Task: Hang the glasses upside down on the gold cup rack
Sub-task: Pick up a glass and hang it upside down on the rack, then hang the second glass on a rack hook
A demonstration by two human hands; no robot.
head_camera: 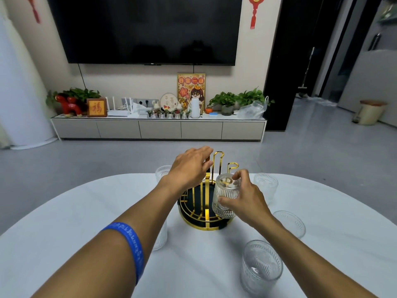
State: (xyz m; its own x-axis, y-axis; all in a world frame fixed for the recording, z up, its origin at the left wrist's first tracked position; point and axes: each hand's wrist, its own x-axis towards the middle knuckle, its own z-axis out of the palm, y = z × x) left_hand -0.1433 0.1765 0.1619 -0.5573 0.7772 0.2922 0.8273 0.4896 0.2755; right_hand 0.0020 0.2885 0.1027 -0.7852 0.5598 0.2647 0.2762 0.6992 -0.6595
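Observation:
The gold cup rack stands mid-table, a round base with upright looped prongs. My right hand is shut on a ribbed clear glass, held upside down over a prong at the rack's right side. My left hand hovers over the rack's top left prongs, fingers spread, holding nothing. Several more ribbed glasses stand upright on the table: one near front right, one right, one far right, one far left, and one partly hidden under my left forearm.
The white oval table ends just behind the rack. Beyond it lie grey floor, a low TV cabinet with plants and ornaments, and a wall-mounted TV. A bin stands far right.

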